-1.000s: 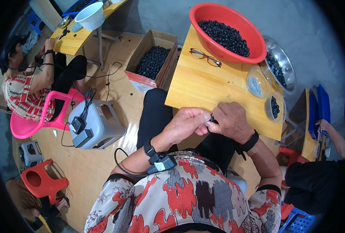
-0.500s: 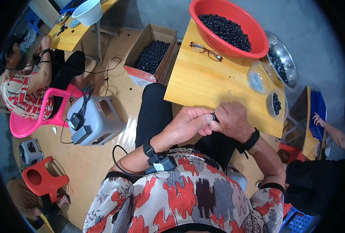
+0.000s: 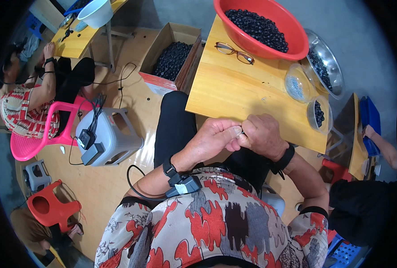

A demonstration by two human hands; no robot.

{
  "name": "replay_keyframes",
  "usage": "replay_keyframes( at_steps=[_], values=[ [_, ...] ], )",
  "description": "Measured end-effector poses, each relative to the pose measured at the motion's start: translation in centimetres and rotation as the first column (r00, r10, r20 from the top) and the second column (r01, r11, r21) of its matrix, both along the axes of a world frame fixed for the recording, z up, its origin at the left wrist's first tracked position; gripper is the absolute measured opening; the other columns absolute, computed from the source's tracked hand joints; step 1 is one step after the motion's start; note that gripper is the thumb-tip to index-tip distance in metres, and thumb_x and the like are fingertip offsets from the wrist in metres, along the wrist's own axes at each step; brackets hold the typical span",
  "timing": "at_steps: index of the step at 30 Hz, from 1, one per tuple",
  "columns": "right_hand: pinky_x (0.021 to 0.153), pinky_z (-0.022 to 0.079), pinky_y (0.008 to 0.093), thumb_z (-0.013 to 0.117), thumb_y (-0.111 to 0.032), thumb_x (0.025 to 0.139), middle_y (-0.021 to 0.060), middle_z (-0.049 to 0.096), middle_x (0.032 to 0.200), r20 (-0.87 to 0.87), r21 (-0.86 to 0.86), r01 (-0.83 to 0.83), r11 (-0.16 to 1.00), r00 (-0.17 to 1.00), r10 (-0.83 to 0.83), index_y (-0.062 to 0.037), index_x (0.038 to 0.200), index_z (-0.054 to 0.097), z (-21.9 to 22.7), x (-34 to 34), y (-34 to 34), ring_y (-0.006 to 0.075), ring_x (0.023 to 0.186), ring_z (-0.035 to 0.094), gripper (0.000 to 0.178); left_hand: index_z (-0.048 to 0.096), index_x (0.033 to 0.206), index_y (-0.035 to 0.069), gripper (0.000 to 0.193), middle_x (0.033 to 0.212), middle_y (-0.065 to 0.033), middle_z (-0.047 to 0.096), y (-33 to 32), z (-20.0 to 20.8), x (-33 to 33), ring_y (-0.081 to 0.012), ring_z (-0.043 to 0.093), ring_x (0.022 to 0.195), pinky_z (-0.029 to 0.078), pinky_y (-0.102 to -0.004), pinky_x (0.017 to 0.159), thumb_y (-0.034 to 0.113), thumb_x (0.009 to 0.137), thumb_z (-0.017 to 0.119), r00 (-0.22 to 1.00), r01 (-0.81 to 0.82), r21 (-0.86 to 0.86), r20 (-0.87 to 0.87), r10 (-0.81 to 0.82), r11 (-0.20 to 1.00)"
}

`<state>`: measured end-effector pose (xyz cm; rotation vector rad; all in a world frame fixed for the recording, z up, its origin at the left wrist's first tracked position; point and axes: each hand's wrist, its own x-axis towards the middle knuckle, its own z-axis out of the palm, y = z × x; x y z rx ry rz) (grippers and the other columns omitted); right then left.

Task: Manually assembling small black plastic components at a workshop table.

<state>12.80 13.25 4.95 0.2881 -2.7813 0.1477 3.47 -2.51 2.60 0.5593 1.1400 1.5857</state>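
"Centre of the frame, left hand [image 3: 214,139] meets right hand [image 3: 264,137], both pinched tight on a small dark piece [image 3: 243,132]!"
"Fingers cover most of it, so its shape is hard to call. What's around?"
"Upper right, a red basin [image 3: 296,41] heaped with black pieces [image 3: 257,29]; eyeglasses [image 3: 236,52] beside it on the yellow table [image 3: 245,87]!"
"And the steel bowl [image 3: 331,58], just right of the basin!"
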Motion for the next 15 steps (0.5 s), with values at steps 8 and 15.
replay_keyframes(
  at_steps=[8,15],
  values=[
    [0.052,0.044,0.0353,0.074,-0.03,0.063,0.0063,0.05,0.064,-0.03,-0.198,0.104,0.975,0.993,-0.112,-0.0074,0.071,0.052,0.1,0.7,-0.2,0.0243,0.056,0.055,0.032,0.064,0.097,-0.001,0.02,0.076,-0.0039,0.064,0.2,-0.1,-0.4,-0.0073,0.061,0.065,0.051,-0.0199,0.063,0.014,0.094,0.051,0.998,-0.006,-0.059,0.059,0.009,0.998],
    [0.059,0.049,0.0327,0.071,-0.023,0.07,0.0067,0.057,0.075,-0.042,-0.38,0.116,0.918,0.989,-0.142,-0.0073,0.09,0.06,-0.7,1.5,-0.5,0.0239,0.067,0.06,0.027,0.062,0.096,-0.002,0.021,0.079,-0.0043,0.065,0.5,-1.0,-0.4,-0.0077,0.061,0.065,0.052,-0.0205,0.064,0.016,0.095,0.05,0.995,0.067,-0.093,0.079,-0.059,0.993]
  ],
)
